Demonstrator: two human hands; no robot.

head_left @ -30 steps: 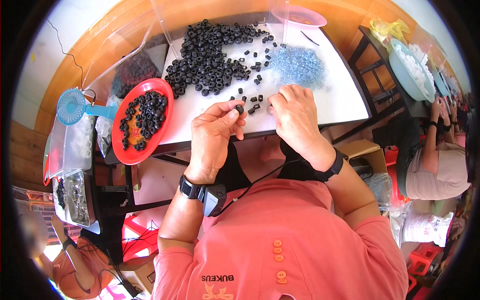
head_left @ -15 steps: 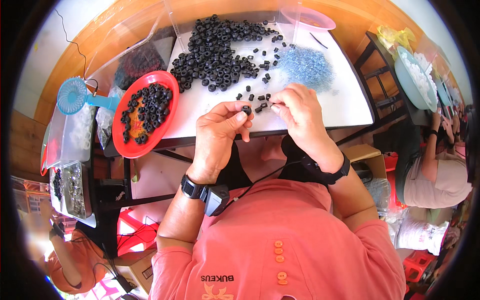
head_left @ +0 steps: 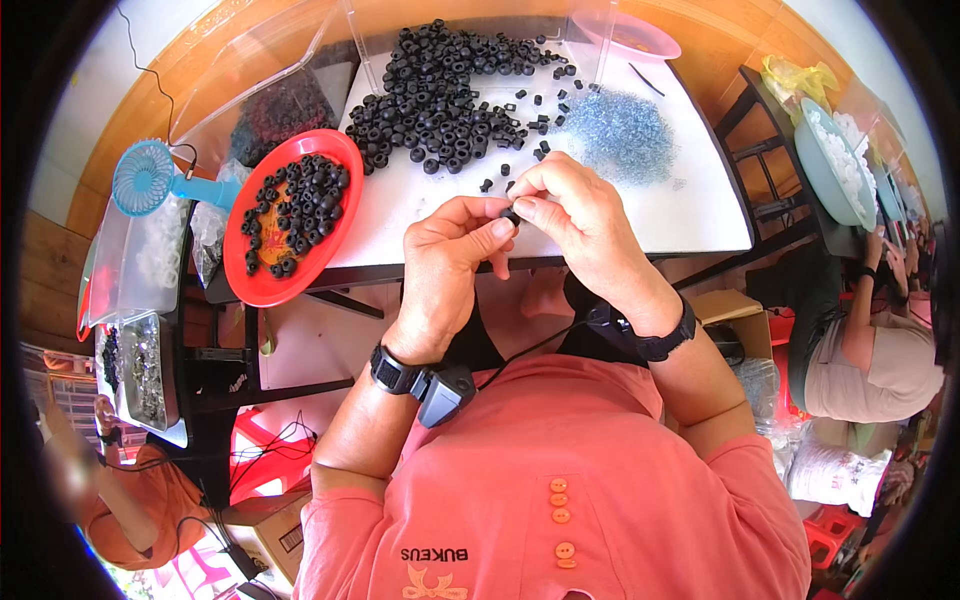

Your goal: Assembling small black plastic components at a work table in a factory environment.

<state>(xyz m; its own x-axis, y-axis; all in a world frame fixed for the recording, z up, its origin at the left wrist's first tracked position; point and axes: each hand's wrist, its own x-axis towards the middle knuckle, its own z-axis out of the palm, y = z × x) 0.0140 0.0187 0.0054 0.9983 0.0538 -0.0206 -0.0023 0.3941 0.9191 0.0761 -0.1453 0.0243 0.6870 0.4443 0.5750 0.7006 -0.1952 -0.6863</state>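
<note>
Between the thumb and fingers of my left hand (head_left: 445, 262) is a small round black ring-shaped part (head_left: 511, 216), held just beyond the table's front edge. My right hand (head_left: 588, 222) is closed in a pinch right against that part; whatever sits between its fingertips is too small and covered to make out. Loose small black pieces (head_left: 487, 185) lie on the white tabletop (head_left: 690, 215) beyond my hands. Farther back is a heap of black round parts with holes (head_left: 440, 95). To its right spreads a patch of tiny clear-blue beads (head_left: 625, 140).
A red plate (head_left: 258, 292) with many black round parts overlaps the table's left side. Beside it stands a blue handheld fan (head_left: 143, 180). A pink dish (head_left: 650, 42) is at the back right. Other people sit left and right; a blue basin (head_left: 815, 150) holds white pieces.
My right hand has moved left from the loose black pieces to the part in my left hand, and its fingertips now meet it. My left hand has shifted slightly right.
</note>
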